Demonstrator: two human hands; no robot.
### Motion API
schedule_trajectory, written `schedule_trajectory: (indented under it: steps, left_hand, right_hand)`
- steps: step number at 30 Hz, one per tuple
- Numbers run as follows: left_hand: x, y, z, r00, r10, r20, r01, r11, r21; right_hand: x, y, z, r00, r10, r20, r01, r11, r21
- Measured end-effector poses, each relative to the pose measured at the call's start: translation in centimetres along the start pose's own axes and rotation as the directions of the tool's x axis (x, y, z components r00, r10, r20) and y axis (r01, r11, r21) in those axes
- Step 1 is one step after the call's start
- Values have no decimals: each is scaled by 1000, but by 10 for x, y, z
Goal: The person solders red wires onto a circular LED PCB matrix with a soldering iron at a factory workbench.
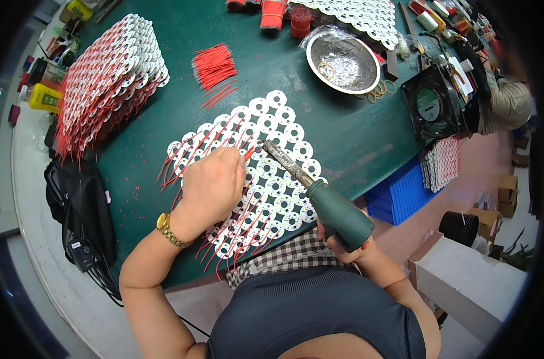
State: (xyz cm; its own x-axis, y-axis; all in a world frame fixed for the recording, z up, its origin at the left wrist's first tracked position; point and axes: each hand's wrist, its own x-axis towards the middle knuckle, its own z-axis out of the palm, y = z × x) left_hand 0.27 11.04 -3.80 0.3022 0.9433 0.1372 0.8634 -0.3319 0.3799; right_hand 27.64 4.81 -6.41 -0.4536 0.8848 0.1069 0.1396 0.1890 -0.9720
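Note:
A sheet of joined white ring-shaped circuit boards (274, 186) lies on the green table in front of me. Thin red wires stick out from many of its rings on the left and near sides. Over the sheet's middle my left hand (212, 182), with a gold watch on the wrist, is closed in a pinch. Red wire (248, 154) pokes out from its fingertips. My right hand (344, 250) grips a green-handled soldering iron (338, 214) from below. The iron's dark tip reaches the sheet just right of the wire; whether they touch I cannot tell.
Cut red wires (214, 66) lie in a pile beyond the sheet. A tall stack of wired sheets (113, 78) stands at left. Far right are a metal bowl (368, 76), rubber bands (381, 91) and a black fan (432, 103). Another person's sleeve (510, 103) shows beyond.

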Motion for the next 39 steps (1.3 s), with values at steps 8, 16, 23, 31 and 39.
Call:
schedule_trajectory:
  steps: [8, 16, 23, 31, 39]
  left_hand:
    - [-1, -1, 2, 999, 2, -34, -4, 998, -55]
    - [0, 0, 1, 1000, -15, 20, 15, 999, -31]
    - [-1, 1, -1, 999, -19, 37, 20, 999, -26]
    - [-1, -1, -1, 999, -3, 48, 4, 1000, -18]
    - [-1, -3, -1, 999, 1, 49, 0, 1000, -29]
  right_hand:
    - [-5, 7, -2, 999, 29, 32, -30, 999, 26]
    - [-11, 10, 2, 998, 32, -57, -19, 978, 210]
    - [-7, 10, -5, 998, -60, -2, 60, 994, 94]
    - [2, -1, -7, 998, -33, 57, 34, 999, -20]
    - [9, -5, -7, 988, -120, 95, 131, 985, -116]
